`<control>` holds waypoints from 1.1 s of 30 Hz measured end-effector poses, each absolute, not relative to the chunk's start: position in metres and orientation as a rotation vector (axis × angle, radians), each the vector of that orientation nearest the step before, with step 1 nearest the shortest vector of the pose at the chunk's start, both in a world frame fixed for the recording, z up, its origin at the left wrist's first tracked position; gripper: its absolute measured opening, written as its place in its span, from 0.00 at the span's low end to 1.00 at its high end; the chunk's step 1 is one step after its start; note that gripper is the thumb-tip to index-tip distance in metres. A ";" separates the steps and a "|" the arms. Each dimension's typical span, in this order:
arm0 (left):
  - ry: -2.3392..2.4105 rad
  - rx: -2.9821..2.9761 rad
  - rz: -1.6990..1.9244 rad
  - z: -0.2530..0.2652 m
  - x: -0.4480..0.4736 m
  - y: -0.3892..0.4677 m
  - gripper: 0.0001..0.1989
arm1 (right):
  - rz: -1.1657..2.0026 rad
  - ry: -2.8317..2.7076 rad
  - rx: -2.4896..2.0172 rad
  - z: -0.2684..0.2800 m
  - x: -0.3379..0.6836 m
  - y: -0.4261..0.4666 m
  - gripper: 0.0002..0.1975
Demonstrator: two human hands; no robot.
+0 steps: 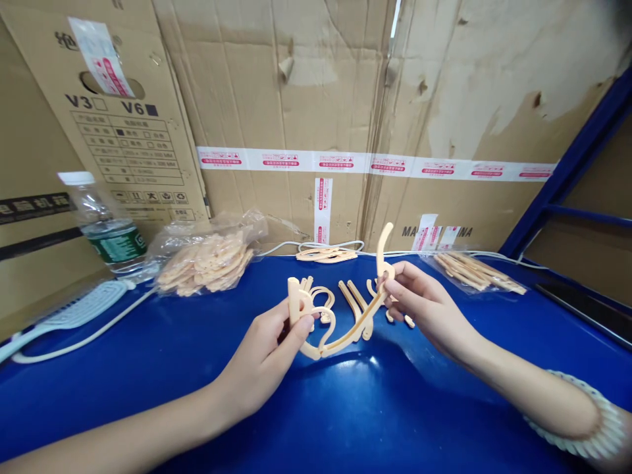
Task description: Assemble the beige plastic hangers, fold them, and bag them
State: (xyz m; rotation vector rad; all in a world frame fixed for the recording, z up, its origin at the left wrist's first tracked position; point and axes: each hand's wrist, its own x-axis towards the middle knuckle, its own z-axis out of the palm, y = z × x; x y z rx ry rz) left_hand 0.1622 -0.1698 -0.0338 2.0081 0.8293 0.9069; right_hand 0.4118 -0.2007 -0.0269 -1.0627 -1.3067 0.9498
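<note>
A peach-coloured plastic folding clothes hanger is held up over the blue table, its curved arms spread and a hook-like piece curling between them. My left hand pinches its left end between thumb and fingers, next to a short upright piece. At the other end, my right hand grips the joint, where another curved piece points upward. Behind the hanger lie loose peach strips and a curved hook piece, partly hidden by it. More small pieces rest behind my right fingers, mostly covered.
On the left stand a water bottle, a plastic bag of peach parts and a pale blue hairbrush. Another bag of strips lies at the back right, near a dark flat object. Cardboard walls the back; a white cable runs along it.
</note>
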 end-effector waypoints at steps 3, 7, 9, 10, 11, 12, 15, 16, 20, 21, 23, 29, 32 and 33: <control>0.824 1.985 0.887 -0.036 0.162 -0.170 0.13 | 1.040 -1.246 -1.000 -0.031 0.412 -0.198 0.13; 0.806 1.957 0.829 -0.038 0.162 -0.170 0.15 | 1.094 -1.233 -0.957 -0.033 0.407 -0.196 0.14; 0.776 1.977 0.805 -0.038 0.162 -0.172 0.16 | 1.117 -1.270 -0.935 -0.035 0.403 -0.198 0.17; 0.748 1.997 0.786 -0.037 0.162 -0.173 0.16 | 1.138 -1.300 -0.924 -0.036 0.401 -0.199 0.17; 0.710 2.016 0.763 -0.036 0.162 -0.174 0.15 | 1.166 -1.330 -0.914 -0.037 0.398 -0.200 0.16; 0.668 2.025 0.728 -0.036 0.162 -0.176 0.14 | 1.201 -1.356 -0.903 -0.039 0.396 -0.202 0.14; 0.576 1.984 0.559 -0.035 0.164 -0.179 0.15 | 1.296 -1.397 -0.850 -0.043 0.390 -0.207 0.11; 0.561 1.951 0.494 -0.035 0.164 -0.180 0.17 | 1.311 -1.405 -0.831 -0.044 0.388 -0.209 0.11; 0.553 1.779 0.343 -0.038 0.166 -0.180 0.25 | 1.291 -1.442 -0.795 -0.048 0.385 -0.212 0.10; 0.563 1.727 0.351 -0.039 0.167 -0.180 0.26 | 1.274 -1.454 -0.797 -0.049 0.385 -0.212 0.10; 0.576 1.633 0.383 -0.040 0.169 -0.180 0.27 | 1.235 -1.484 -0.810 -0.049 0.384 -0.212 0.10; 0.622 1.539 0.439 -0.048 0.173 -0.181 0.20 | 1.139 -1.546 -0.858 -0.048 0.383 -0.215 0.11; 0.622 1.582 0.480 -0.051 0.175 -0.183 0.16 | 1.079 -1.600 -0.896 -0.048 0.383 -0.217 0.11; 0.617 1.614 0.494 -0.051 0.175 -0.184 0.14 | 1.055 -1.631 -0.917 -0.049 0.383 -0.217 0.10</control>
